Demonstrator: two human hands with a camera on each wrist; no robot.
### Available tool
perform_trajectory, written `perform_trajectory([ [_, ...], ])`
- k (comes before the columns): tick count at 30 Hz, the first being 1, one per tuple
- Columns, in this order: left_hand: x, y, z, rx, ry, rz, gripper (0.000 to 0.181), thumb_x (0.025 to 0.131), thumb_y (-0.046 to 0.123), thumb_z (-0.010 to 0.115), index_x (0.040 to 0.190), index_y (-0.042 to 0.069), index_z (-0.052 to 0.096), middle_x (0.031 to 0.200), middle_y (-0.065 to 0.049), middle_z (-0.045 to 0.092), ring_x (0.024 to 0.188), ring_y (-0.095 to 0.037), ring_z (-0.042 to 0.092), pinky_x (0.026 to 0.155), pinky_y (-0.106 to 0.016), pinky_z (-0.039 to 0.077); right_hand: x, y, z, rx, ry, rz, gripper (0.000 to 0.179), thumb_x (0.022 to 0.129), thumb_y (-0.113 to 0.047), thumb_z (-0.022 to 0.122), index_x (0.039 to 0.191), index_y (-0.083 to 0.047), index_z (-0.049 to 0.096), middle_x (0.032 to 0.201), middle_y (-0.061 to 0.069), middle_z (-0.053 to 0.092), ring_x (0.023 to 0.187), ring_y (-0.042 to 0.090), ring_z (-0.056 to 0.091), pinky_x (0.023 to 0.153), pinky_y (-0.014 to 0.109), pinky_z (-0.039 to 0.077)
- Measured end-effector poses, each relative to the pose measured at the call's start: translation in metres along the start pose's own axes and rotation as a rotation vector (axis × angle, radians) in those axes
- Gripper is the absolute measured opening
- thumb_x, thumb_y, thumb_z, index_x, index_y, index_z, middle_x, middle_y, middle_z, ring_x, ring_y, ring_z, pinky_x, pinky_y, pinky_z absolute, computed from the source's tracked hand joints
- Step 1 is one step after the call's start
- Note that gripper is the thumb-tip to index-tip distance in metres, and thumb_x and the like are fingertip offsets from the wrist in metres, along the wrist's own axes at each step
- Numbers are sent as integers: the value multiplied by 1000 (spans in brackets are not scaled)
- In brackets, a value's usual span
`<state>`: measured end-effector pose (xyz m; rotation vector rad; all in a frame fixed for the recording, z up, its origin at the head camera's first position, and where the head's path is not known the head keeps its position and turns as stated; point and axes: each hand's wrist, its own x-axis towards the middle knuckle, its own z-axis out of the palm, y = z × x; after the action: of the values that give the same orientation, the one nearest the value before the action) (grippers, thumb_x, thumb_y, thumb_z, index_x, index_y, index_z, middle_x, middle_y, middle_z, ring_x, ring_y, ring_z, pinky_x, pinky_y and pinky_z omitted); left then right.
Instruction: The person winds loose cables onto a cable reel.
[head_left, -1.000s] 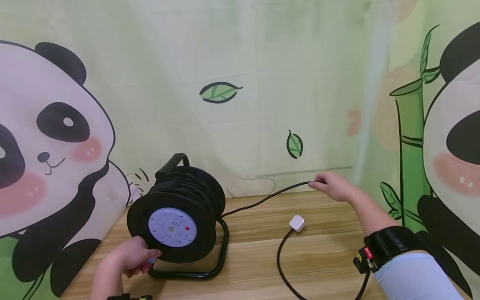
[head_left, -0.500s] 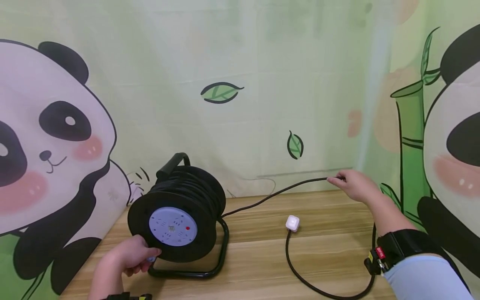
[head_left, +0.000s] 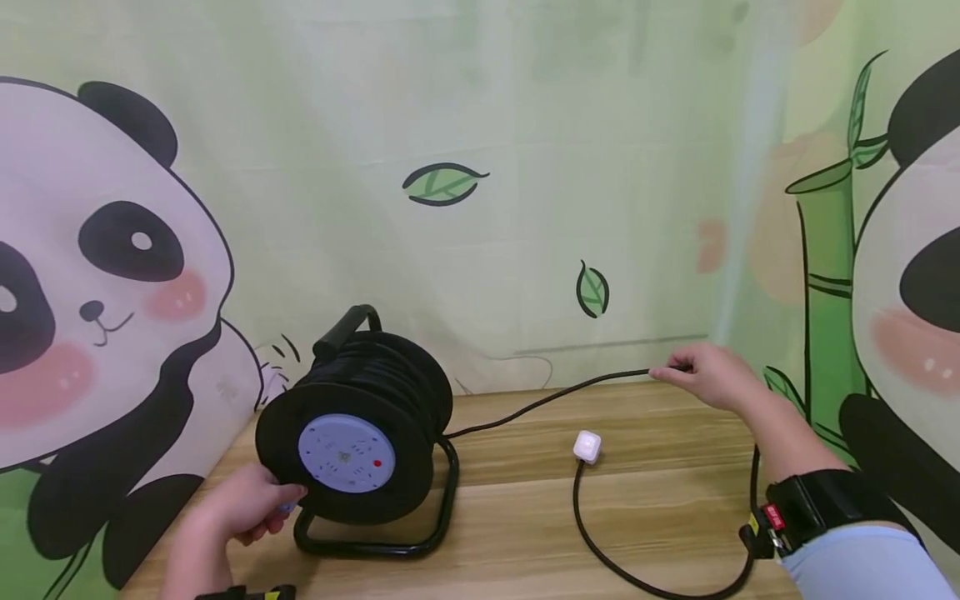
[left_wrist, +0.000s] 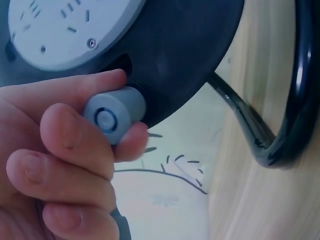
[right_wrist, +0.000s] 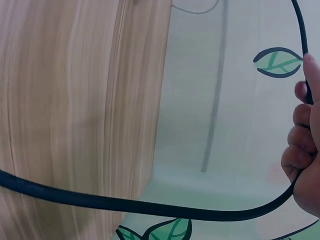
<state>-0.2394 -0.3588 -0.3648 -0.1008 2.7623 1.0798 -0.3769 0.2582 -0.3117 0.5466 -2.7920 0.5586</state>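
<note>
A black cable reel (head_left: 360,425) wound with black cable stands on its tubular frame, its pale round socket panel (head_left: 347,454) facing me. At the reel's lower left edge my left hand (head_left: 251,504) pinches a small grey crank knob (left_wrist: 117,112) between thumb and finger. To the right, my right hand (head_left: 708,377) grips the black cable (head_left: 555,395), which runs sagging from the reel. In the right wrist view the fingers (right_wrist: 299,140) are curled round the cable, which leaves the hand below. The cable's free end loops over the table to a white plug (head_left: 587,447).
The wooden table (head_left: 495,500) ends at a light green backdrop (head_left: 525,167) printed with pandas, leaves and bamboo. The reel's black carrying handle (head_left: 341,329) points up and back. Its base bar (head_left: 375,550) rests on the table.
My right hand has moved to the right along with the cable, then dropped slightly. The plug has shifted a little left. My left hand and the knob have moved slightly left and up.
</note>
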Motion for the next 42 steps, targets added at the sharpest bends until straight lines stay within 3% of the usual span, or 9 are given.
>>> perform_trajectory([
  [5, -2, -3, -10, -69, 58, 1, 44, 93, 31, 60, 58, 5, 57, 52, -4, 54, 40, -11, 41, 40, -24, 35, 2, -4, 3, 60, -62, -55, 41, 91, -49, 61, 65, -19, 51, 57, -5, 40, 54, 14, 37, 51, 31, 32],
  [14, -2, -6, -18, -99, 124, -7, 46, 92, 37, 61, 59, 5, 58, 53, -3, 53, 43, -15, 46, 45, -28, 40, 1, -10, 7, 159, -165, -93, 45, 90, -48, 62, 62, -17, 47, 54, -7, 35, 49, 11, 32, 49, 28, 31],
  [22, -4, -4, -25, -117, 201, -35, 51, 90, 49, 60, 60, 7, 57, 53, -3, 53, 48, -19, 50, 51, -32, 36, 1, -23, 9, 172, -227, -151, 35, 89, -47, 63, 67, -20, 59, 58, -8, 41, 54, 10, 37, 53, 31, 35],
  [28, -6, 1, -28, -240, 244, -32, 52, 89, 50, 61, 60, 7, 57, 54, -3, 53, 50, -20, 50, 56, -33, 40, 4, -36, 11, 178, -255, -186, 35, 89, -48, 63, 67, -22, 60, 57, -8, 40, 53, 9, 35, 54, 31, 36],
  [42, -7, 19, -23, -644, 364, 63, 48, 87, 44, 68, 74, -2, 61, 53, 2, 50, 45, -12, 45, 46, -24, 46, 12, -66, 28, 184, -281, -264, 39, 91, -47, 62, 63, -21, 53, 56, -10, 35, 51, 7, 31, 51, 28, 31],
])
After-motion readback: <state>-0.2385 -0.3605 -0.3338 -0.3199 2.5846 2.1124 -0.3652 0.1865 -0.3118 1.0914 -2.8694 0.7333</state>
